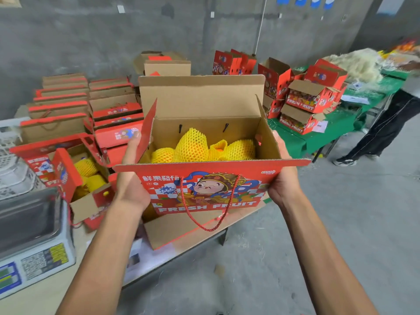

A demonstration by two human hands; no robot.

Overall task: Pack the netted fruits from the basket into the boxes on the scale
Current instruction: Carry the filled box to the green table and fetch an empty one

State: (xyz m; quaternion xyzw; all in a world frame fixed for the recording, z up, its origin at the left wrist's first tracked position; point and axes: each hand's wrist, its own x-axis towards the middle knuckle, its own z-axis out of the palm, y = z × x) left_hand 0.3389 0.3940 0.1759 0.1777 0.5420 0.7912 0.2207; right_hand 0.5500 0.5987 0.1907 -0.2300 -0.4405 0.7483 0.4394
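A grey wall [91, 37] fills the top of the frame. The grey floor [341, 212] sits at the lower right. A bench with a green cloth [295, 142] stands at the right.

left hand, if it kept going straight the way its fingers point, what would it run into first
The left hand grips the held red box at its end, fingers pointing up and away. Straight on, it would likely first meet the closed red boxes stacked on the table behind, though depth is unclear.
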